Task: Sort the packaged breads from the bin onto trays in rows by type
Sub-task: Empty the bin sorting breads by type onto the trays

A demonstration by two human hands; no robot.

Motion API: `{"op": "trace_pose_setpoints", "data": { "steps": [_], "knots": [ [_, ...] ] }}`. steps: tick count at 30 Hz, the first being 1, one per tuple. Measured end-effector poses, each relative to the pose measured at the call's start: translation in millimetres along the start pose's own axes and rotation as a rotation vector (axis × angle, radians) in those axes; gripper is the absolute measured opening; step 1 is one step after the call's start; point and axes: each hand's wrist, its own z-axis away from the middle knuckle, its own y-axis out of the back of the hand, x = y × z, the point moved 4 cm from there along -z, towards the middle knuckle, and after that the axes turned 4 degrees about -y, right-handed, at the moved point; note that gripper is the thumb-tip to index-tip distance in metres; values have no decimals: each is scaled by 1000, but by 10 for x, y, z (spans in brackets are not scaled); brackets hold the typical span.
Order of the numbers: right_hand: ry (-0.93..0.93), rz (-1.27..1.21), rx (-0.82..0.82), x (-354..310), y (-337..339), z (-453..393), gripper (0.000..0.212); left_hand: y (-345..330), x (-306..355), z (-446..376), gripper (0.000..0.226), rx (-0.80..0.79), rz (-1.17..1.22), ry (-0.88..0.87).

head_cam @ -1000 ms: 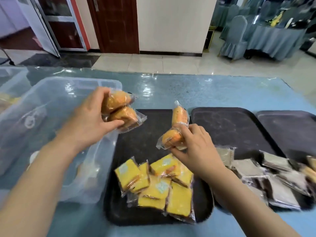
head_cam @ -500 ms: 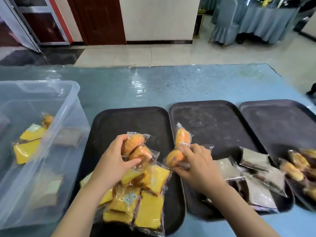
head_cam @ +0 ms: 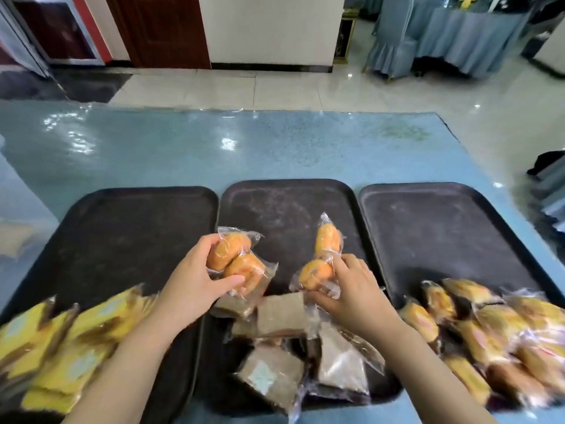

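Three black trays lie side by side: the left tray (head_cam: 122, 228), the middle tray (head_cam: 287, 206) and the right tray (head_cam: 440, 228). My left hand (head_cam: 189, 286) grips a clear pack of two orange buns (head_cam: 237, 261) over the middle tray's left side. My right hand (head_cam: 357, 295) grips a second orange bun pack (head_cam: 324, 255), held upright above the same tray. Yellow cake packs (head_cam: 64, 347) crowd the left tray's near end. Brown bread packs (head_cam: 284, 347) sit on the middle tray below my hands. Golden bun packs (head_cam: 489, 338) fill the right tray's near end.
The trays rest on a blue table (head_cam: 275, 148) under shiny plastic. The bin is out of view to the left. Beyond the table are a tiled floor, a dark door (head_cam: 159, 29) and draped chairs and a draped table (head_cam: 443, 35).
Both hands have carried their orange bun packs rightward from over the left tray to over the middle tray. The view has swung right, so the clear bin has left the frame.
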Motion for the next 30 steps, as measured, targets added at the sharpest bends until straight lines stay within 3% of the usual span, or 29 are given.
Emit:
{"op": "trace_pose_setpoints", "data": {
  "steps": [10,16,19,23,28,30],
  "knots": [
    [-73,42,10,2119,1026,725,52,-1838,1383,129,60,-83,99,-22],
    [-191,183,175,3161,1600,925,59,-2696,1922,179,60,-263,72,-37],
    [-383,240,-51,3596,1664,922,72,-3039,1981,189,58,-398,41,-44],
    [-372,263,-385,3847,1509,899,87,-3317,2069,199,70,-463,-87,-96],
    [-303,353,-428,3887,1381,899,79,-3599,2145,272,94,-512,-224,-171],
    [-304,405,-388,3898,1315,925,74,-3672,2123,296,100,-419,-344,-188]
  ]
}}
